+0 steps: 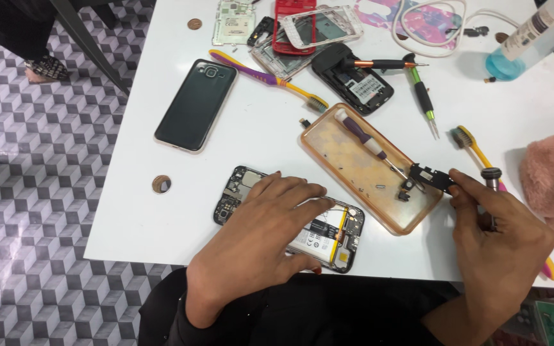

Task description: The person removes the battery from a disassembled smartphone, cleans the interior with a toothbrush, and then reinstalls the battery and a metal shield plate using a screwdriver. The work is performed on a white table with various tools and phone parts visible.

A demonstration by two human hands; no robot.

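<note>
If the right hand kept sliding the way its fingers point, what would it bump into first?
The right hand points up-left, pinching a small black part over the orange phone case. Going on, that part would probably meet the purple screwdriver lying in the case first, though height is hard to judge.

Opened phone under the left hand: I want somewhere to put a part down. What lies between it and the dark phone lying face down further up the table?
In the head view, only bare white table between the opened phone and the dark phone.
</note>
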